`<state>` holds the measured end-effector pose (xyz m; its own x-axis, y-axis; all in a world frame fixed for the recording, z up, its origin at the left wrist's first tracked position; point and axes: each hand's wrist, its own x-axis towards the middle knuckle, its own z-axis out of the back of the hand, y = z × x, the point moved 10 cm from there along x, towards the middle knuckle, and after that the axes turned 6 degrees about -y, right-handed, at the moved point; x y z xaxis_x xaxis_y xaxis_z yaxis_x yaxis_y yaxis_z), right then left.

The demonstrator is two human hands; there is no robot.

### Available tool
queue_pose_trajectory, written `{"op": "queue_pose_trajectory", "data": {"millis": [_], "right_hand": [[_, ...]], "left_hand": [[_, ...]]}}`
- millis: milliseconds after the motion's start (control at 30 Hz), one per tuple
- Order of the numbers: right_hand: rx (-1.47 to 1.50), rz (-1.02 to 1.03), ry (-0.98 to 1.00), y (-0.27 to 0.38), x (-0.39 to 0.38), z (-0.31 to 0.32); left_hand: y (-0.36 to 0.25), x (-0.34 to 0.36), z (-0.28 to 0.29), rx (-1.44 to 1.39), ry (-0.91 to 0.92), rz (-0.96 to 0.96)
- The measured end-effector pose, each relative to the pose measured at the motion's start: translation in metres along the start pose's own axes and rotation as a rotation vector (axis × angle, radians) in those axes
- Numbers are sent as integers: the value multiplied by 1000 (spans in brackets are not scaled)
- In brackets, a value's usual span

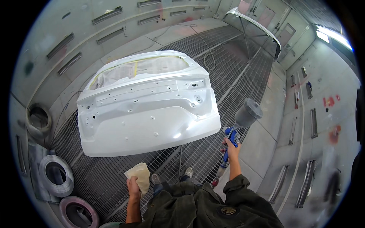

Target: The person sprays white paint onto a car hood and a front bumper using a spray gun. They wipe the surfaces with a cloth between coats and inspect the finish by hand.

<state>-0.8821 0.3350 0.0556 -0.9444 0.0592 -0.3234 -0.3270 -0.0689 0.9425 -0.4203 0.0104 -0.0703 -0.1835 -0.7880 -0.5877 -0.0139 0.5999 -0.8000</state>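
Note:
My left hand (132, 186) grips a folded cream cloth (138, 173) low in the view, left of my shoes. On the right, my right hand (232, 150) is closed round a blue spray gun (231, 136) with a grey cup (247, 113) on top and a hose fitting below. In front of me lies a white car tailgate (146, 125) on a stand largely hidden beneath it, its window opening (150, 65) covered with translucent masking and yellow tape. The gun is just beyond the panel's right edge; neither hand touches the panel.
Tyres (67, 176) and round grey objects line the left wall. A metal grate floor (243, 78) runs under the panel, with a coiled hose (211, 55) behind it. A long white curved part (253, 21) rests on a stand at the far end. Booth walls (311, 148) enclose both sides.

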Motion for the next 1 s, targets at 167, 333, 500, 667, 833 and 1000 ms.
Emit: {"op": "queue_pose_trajectory", "data": {"millis": [167, 333, 500, 667, 833, 1000], "right_hand": [[19, 51, -13, 3, -3, -2], [26, 49, 93, 14, -15, -18], [40, 37, 96, 6, -15, -21], [65, 55, 131, 12, -20, -30], [51, 101, 188, 24, -31, -45], [74, 95, 221, 26, -38, -57]], "left_hand": [[-17, -13, -10, -38, 21, -4], [-11, -8, 2, -33, -56, -12], [-16, -9, -8, -60, 50, -23], [-14, -10, 0, -71, -40, -18], [-3, 0, 11, -73, 5, -12], [-7, -6, 7, -97, 2, -27]]}}
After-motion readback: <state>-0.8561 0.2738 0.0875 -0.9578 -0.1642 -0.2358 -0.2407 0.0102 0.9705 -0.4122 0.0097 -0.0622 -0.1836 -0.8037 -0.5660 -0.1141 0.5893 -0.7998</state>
